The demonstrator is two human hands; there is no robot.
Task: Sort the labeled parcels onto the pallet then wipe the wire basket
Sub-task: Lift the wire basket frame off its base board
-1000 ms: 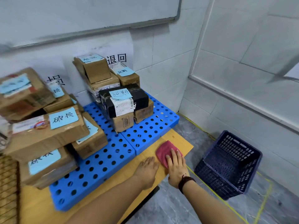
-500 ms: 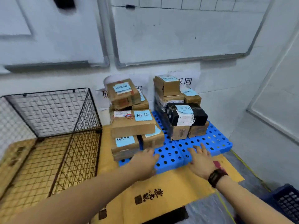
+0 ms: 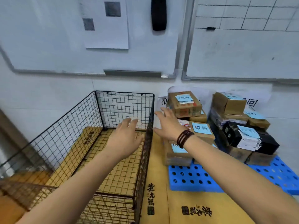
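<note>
The black wire basket (image 3: 68, 125) stands on the left with nothing in it. My left hand (image 3: 126, 136) hovers inside it with straight fingers and holds nothing. My right hand (image 3: 166, 125), a bead bracelet on its wrist, is spread just outside the basket's right wall and is also empty. Brown parcels with blue labels (image 3: 184, 104) are stacked on the blue perforated pallet (image 3: 194, 178) at the right. A second stack (image 3: 229, 104) with a black parcel (image 3: 267, 143) stands further right. No cloth is in view.
Yellow-brown cardboard sheets (image 3: 194, 207) with printed characters cover the surface under basket and pallet. Two whiteboards (image 3: 242, 50) hang on the wall behind, with a black eraser (image 3: 158, 13) and a paper sheet. Paper signs are taped behind the parcel stacks.
My view swung left from the pallet to the basket. My right hand left the red cloth, which is out of sight now. Both hands rose and moved left to the basket.
</note>
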